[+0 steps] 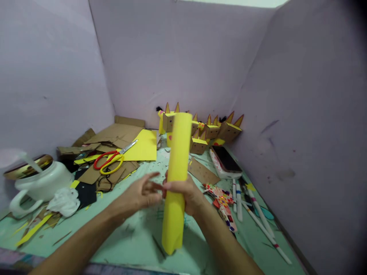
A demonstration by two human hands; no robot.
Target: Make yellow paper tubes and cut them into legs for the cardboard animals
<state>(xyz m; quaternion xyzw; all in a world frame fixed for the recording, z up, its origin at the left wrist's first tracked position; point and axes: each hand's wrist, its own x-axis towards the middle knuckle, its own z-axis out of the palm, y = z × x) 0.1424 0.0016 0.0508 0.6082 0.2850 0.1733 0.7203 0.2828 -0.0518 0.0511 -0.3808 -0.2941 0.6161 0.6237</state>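
Observation:
A yellow paper tube stands nearly upright in front of me, leaning slightly, its top edge smeared by motion. My right hand is wrapped round its middle, with the thumb across the front. Just left of the tube is my left hand, its fingers apart and a little curled, the tips close to my right thumb. I see nothing in that left hand. Whether its fingertips touch the tube or the other hand, I cannot tell. The tube's lower end is uneven and hangs over or rests on the green tabletop.
Red-and-yellow scissors lie on cardboard and yellow paper at left. A white teapot-like vessel and crumpled tissue stand nearer. Small cardboard animal heads line the back. At right are a phone, markers and a patterned glue gun.

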